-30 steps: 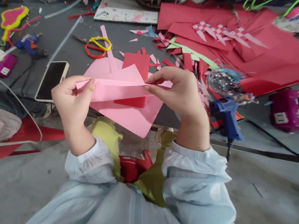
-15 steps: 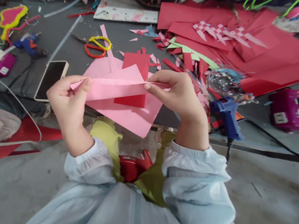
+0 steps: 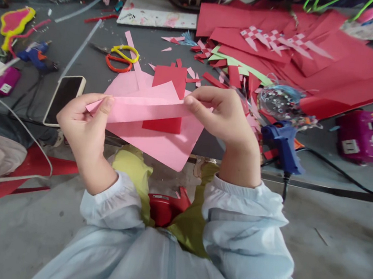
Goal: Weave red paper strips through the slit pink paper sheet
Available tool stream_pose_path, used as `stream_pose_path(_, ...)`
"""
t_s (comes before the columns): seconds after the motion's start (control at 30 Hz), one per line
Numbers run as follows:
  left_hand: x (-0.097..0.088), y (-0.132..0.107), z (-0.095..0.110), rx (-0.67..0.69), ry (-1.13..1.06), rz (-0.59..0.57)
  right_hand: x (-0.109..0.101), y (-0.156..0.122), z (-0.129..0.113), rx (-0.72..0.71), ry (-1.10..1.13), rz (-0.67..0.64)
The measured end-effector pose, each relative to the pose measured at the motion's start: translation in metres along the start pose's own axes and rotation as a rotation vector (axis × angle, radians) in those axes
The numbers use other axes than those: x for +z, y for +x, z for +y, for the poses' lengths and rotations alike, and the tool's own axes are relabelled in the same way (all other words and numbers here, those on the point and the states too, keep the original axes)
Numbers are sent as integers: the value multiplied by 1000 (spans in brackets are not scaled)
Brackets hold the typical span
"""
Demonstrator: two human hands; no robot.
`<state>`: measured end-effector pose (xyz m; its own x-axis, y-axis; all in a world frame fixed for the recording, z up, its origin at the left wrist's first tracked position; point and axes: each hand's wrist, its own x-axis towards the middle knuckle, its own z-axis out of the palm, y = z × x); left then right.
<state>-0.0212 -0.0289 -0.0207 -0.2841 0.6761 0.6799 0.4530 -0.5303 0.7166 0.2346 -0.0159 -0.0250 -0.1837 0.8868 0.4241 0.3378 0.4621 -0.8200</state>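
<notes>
A folded strip of pink paper is stretched between my two hands above the table. My left hand pinches its left end, thumb on top, with a pointed corner sticking out past the thumb. At the other end, my right hand grips the strip between thumb and fingers. Beneath it a red paper rectangle lies on a larger pink sheet, both partly covered by the strip. Scissors with yellow and orange handles rest beyond the sheet, near a narrow pink strip.
A phone lies left of my left hand. Blue glue guns sit at both sides, the right one trailing a cable. Red paper sheets with woven pink-red pieces are piled at the back right. A purple box stands far right.
My right thumb and fingers have shifted slightly right and up along the pink strip's end. The left hand has barely moved, keeping its pinch.
</notes>
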Motion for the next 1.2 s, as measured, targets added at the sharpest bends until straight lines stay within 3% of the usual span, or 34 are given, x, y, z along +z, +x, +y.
stream_pose_path(0.3,2,-1,-4,6,4,-13,4,2,-2,52,12,-11)
stream_pose_path(0.37,1,0,-4,50,125,-21,8,2,-1,37,-20,22)
stream_pose_path(0.5,1,0,8,280,497,-49,19,2,0,-35,-101,74)
stream_pose_path(0.63,5,-3,18,355,611,-223,31,1,-1,-150,-121,95)
stream_pose_path(0.97,17,-10,33,248,624,-447,47,-2,1,-358,-269,111)
stream_pose_path(1.2,25,-12,33,246,599,-481,53,-2,2,-355,-266,74)
